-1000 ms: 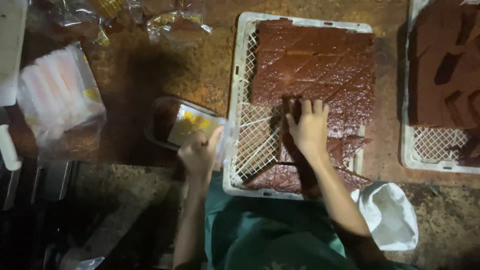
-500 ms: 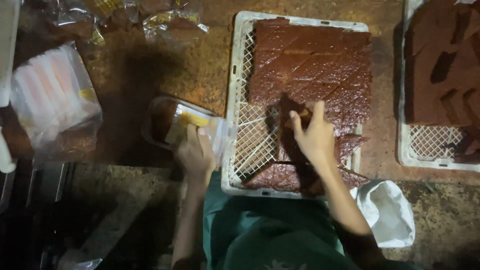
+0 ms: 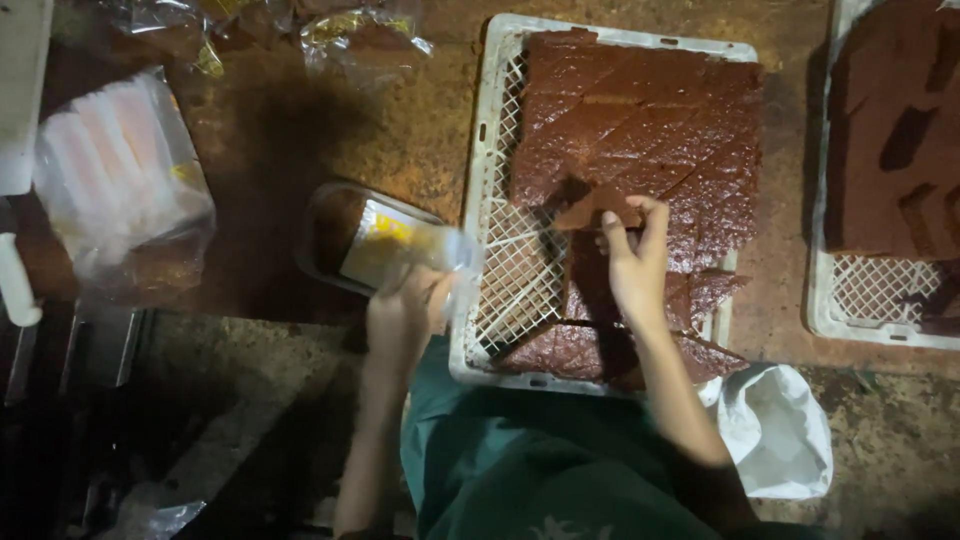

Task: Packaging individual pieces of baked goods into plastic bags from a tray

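Note:
A white lattice crate [image 3: 487, 180] holds a dark brown slab cut into diamond pieces [image 3: 650, 120]. My right hand [image 3: 632, 262] is over the crate's middle and pinches one brown piece [image 3: 598, 210] lifted off the slab. My left hand [image 3: 402, 318] is at the crate's left rim and holds a clear plastic bag with a yellow label [image 3: 400, 245], its mouth toward the crate. Under the bag lies a shallow dark bowl [image 3: 325, 232].
A second white crate [image 3: 880, 325] with brown pieces stands at the right edge. A clear bag of pale packets [image 3: 115, 170] lies at the left. Crumpled plastic bags [image 3: 360, 35] lie at the top. A white bag [image 3: 775, 430] sits on the ground beside me.
My right hand has risen from flat on the slab and now pinches a piece lifted from it. My left hand has kept the bag near the crate's rim.

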